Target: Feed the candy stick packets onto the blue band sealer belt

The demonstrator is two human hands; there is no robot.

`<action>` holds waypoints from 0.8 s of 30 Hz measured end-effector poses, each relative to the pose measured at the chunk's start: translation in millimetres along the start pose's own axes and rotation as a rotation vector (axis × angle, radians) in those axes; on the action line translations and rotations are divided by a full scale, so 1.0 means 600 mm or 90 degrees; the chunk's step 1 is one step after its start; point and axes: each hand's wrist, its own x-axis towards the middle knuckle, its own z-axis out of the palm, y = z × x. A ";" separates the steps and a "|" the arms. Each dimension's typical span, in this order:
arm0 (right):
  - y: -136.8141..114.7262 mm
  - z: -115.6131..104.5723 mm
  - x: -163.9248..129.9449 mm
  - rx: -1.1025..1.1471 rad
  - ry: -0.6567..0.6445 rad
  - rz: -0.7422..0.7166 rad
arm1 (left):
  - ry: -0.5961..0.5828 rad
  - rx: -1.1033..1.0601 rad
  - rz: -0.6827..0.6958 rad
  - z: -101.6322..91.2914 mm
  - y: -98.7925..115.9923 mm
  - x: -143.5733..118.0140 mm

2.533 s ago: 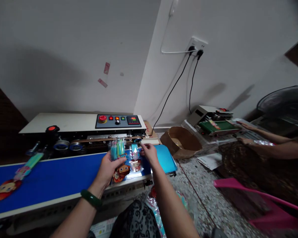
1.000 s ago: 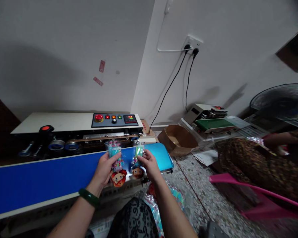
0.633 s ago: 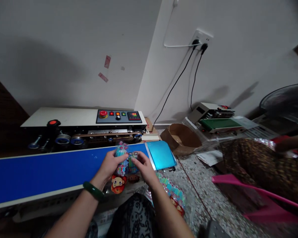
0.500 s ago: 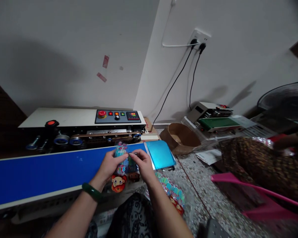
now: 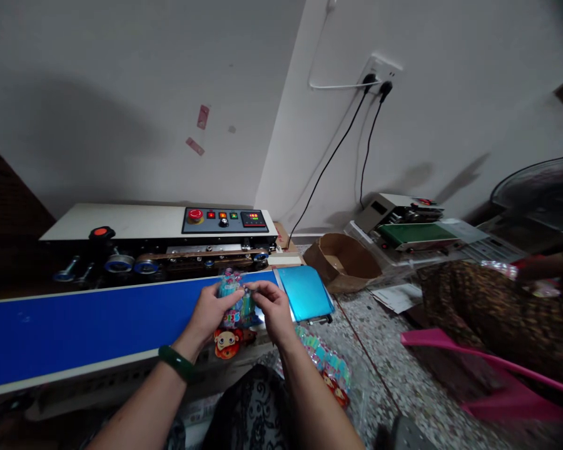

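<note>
— What do the hands hold?

— The left hand (image 5: 211,310) and the right hand (image 5: 272,307) meet over the near edge of the blue belt (image 5: 84,325). Both are closed on small clear packets (image 5: 237,306) with teal sticks inside and a cartoon face at the lower end. The left grip is wrapped round one packet; the right grip pinches at the top of the one beside it. The two packets touch. I count two, though more may be hidden behind the fingers.

— And around them?

— The belt belongs to a sealer (image 5: 154,234) that runs left to right along the far wall, with one red button (image 5: 194,214) on its panel. A teal plate (image 5: 304,294) sits at the belt's right end. Near the right forearm lies a heap of packets (image 5: 326,362) in a bag.

— The room?

— The speckled floor (image 5: 385,356) carries one cardboard box (image 5: 340,265) and, farther right, a second sealer (image 5: 408,228) with a green belt. Two black cords run up to one socket (image 5: 378,72) on the white wall. Another person sits at the far right, beside a fan (image 5: 539,194).
</note>
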 end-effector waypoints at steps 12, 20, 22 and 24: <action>-0.003 -0.003 0.003 -0.096 0.038 0.003 | -0.028 0.027 0.003 0.003 -0.002 -0.001; 0.021 -0.018 -0.011 0.035 -0.086 0.130 | 0.019 -0.042 -0.039 0.002 0.002 0.000; 0.030 -0.034 -0.002 0.034 -0.005 0.127 | 0.031 -0.054 -0.053 0.001 0.001 0.003; 0.032 -0.058 0.014 0.018 0.097 0.120 | 0.052 -0.077 -0.071 -0.003 -0.001 0.007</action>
